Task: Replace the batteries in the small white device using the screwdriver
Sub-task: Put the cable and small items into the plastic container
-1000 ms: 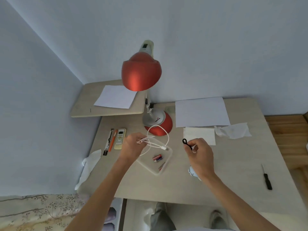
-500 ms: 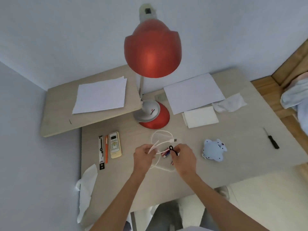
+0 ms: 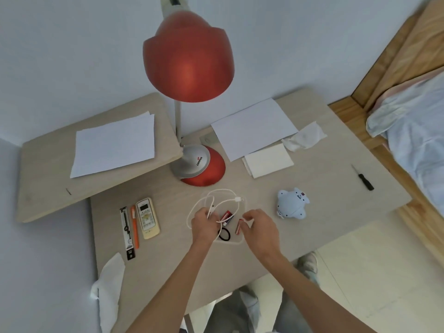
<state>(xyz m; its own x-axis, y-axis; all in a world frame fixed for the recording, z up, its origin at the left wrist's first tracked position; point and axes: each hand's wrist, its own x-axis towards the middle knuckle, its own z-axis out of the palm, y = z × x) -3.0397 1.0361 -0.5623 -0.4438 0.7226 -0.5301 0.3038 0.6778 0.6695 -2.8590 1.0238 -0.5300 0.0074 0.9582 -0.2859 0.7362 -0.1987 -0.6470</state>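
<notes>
Small white device (image 3: 292, 204) lies untouched at 3 o'clock of the hands, and the screwdriver (image 3: 363, 178) rests further at 2 o'clock; I judge the task hardly begun. Left hand (image 3: 204, 224) pinches the white cable (image 3: 222, 200), right hand (image 3: 260, 228) curls over a battery (image 3: 237, 227) in the clear tray (image 3: 231, 240); whether it grips, I cannot tell. The cable tangles over the batteries.

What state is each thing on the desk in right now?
Left hand: pinching the cable.
Right hand: fingers curled over the tray, grip unclear.
Cable: loosely coiled, unplugged.
Batteries: loose in the tray.
Tray: open, no lid.
Black band: lying in the tray.
Device: on the desk, untouched.
Screwdriver: flat on the desk, untouched.
Lamp: upright; on or off unclear.
</notes>
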